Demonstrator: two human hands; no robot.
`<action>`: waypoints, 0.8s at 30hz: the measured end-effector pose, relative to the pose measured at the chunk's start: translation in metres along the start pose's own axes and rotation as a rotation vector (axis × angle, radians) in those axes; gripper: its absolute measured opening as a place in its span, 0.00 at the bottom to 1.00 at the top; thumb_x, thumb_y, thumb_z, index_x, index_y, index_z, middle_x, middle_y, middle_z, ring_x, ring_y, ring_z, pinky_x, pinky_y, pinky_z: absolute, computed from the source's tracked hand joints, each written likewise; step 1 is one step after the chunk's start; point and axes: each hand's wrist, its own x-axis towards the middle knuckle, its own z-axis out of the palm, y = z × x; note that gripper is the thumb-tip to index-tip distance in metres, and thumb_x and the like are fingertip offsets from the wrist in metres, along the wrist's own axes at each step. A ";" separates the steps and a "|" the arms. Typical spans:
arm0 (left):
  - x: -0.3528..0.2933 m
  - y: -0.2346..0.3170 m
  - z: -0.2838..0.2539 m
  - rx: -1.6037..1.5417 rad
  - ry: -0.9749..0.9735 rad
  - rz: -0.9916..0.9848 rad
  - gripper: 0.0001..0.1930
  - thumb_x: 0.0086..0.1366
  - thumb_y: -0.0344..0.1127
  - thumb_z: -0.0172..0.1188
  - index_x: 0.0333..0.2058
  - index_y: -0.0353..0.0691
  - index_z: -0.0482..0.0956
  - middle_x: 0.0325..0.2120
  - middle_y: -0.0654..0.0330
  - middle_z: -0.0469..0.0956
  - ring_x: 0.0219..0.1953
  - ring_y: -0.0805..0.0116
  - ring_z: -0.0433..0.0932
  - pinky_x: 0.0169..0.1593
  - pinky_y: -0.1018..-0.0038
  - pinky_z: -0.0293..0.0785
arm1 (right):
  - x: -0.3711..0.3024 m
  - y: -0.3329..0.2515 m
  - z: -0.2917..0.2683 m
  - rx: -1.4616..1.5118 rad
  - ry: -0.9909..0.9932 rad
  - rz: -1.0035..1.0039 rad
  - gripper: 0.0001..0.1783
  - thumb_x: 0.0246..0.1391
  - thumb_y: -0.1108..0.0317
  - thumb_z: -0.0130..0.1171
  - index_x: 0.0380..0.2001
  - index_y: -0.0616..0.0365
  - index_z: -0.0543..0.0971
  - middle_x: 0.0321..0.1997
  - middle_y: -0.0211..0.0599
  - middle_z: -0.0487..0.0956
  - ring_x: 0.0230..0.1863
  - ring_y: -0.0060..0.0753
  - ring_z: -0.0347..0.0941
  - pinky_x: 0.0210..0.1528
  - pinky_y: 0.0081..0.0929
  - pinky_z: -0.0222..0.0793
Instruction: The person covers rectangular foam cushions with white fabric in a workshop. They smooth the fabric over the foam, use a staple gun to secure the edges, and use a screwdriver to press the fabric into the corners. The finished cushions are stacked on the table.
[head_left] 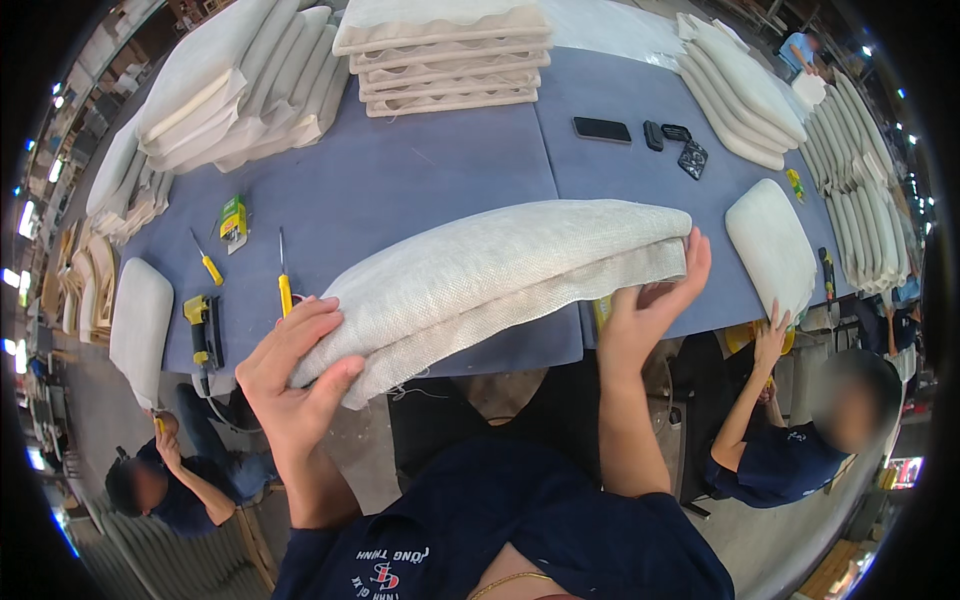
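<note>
Held up in front of me above the near table edge is a curved upholstered pad in pale grey-white woven fabric. A loose flap of cloth runs along its lower side, with frayed threads hanging at the left corner. My left hand grips the pad's left end, thumb on the near flap and fingers over the top. My right hand holds the right end, its fingers curled around the edge and partly hidden. Behind the left hand lies a yellow-handled screwdriver.
The blue-grey table carries several pad stacks, a second screwdriver, a yellow-green box, a yellow power tool and a phone. Co-workers at left and right each handle a pad.
</note>
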 end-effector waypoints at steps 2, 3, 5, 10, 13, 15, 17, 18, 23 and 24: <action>0.001 0.015 0.004 0.015 -0.049 -0.064 0.27 0.52 0.39 0.85 0.48 0.29 0.91 0.49 0.44 0.92 0.54 0.48 0.92 0.64 0.61 0.82 | -0.017 -0.008 0.010 -0.134 -0.106 -0.210 0.68 0.57 0.54 0.83 0.86 0.55 0.46 0.89 0.60 0.46 0.89 0.58 0.45 0.87 0.54 0.45; 0.002 0.022 0.005 0.022 -0.077 -0.093 0.28 0.52 0.39 0.85 0.49 0.30 0.91 0.49 0.44 0.92 0.54 0.47 0.92 0.64 0.61 0.82 | -0.026 -0.010 0.013 -0.230 -0.211 -0.330 0.70 0.54 0.52 0.84 0.86 0.55 0.46 0.89 0.70 0.41 0.90 0.69 0.39 0.87 0.67 0.39; 0.003 0.034 0.006 0.054 -0.223 -0.067 0.32 0.52 0.41 0.86 0.54 0.30 0.90 0.52 0.43 0.91 0.55 0.45 0.91 0.63 0.61 0.83 | -0.044 -0.018 0.027 -0.252 -0.307 -0.447 0.74 0.50 0.45 0.85 0.86 0.53 0.46 0.89 0.74 0.39 0.90 0.77 0.32 0.84 0.77 0.29; 0.046 0.050 0.000 -0.062 -0.747 0.074 0.48 0.53 0.48 0.86 0.69 0.31 0.78 0.64 0.39 0.82 0.66 0.39 0.83 0.69 0.56 0.78 | -0.084 0.005 0.040 -0.256 -0.216 -0.530 0.73 0.49 0.38 0.85 0.85 0.50 0.48 0.89 0.76 0.37 0.90 0.79 0.28 0.81 0.88 0.18; 0.069 0.050 0.025 -0.068 -0.965 0.107 0.58 0.54 0.53 0.86 0.77 0.29 0.67 0.73 0.36 0.73 0.75 0.39 0.73 0.76 0.54 0.70 | -0.095 0.010 0.033 -0.263 -0.190 -0.532 0.71 0.50 0.36 0.83 0.84 0.50 0.50 0.89 0.75 0.39 0.91 0.75 0.29 0.82 0.86 0.16; 0.074 0.045 0.049 -0.053 -1.043 0.130 0.66 0.53 0.58 0.85 0.80 0.28 0.59 0.77 0.33 0.66 0.81 0.39 0.65 0.80 0.53 0.63 | -0.097 0.010 0.031 -0.256 -0.192 -0.530 0.70 0.52 0.35 0.82 0.84 0.50 0.50 0.89 0.75 0.39 0.91 0.73 0.29 0.82 0.85 0.16; 0.083 0.050 0.070 0.062 -1.090 0.179 0.68 0.53 0.57 0.85 0.81 0.25 0.55 0.79 0.30 0.62 0.82 0.36 0.62 0.82 0.54 0.61 | -0.101 0.012 0.027 -0.258 -0.190 -0.528 0.68 0.54 0.35 0.80 0.83 0.50 0.51 0.89 0.75 0.40 0.92 0.71 0.29 0.82 0.85 0.15; 0.086 0.053 0.078 0.123 -1.105 0.202 0.69 0.53 0.57 0.85 0.81 0.24 0.53 0.79 0.29 0.59 0.82 0.34 0.60 0.82 0.54 0.60 | -0.101 0.013 0.026 -0.250 -0.192 -0.530 0.67 0.55 0.34 0.79 0.83 0.51 0.51 0.89 0.74 0.40 0.92 0.70 0.29 0.82 0.84 0.14; 0.087 0.057 0.093 0.117 -1.194 0.056 0.65 0.57 0.47 0.82 0.81 0.21 0.50 0.80 0.27 0.57 0.83 0.32 0.57 0.83 0.55 0.58 | -0.113 0.023 0.011 -0.217 -0.244 -0.485 0.61 0.56 0.36 0.79 0.80 0.50 0.57 0.89 0.74 0.40 0.92 0.73 0.27 0.81 0.85 0.13; 0.085 0.057 0.092 0.104 -1.194 0.050 0.63 0.58 0.45 0.80 0.81 0.21 0.50 0.80 0.27 0.57 0.83 0.32 0.56 0.83 0.55 0.58 | -0.114 0.023 0.011 -0.221 -0.246 -0.481 0.59 0.56 0.37 0.79 0.79 0.50 0.59 0.89 0.73 0.40 0.91 0.74 0.27 0.81 0.85 0.12</action>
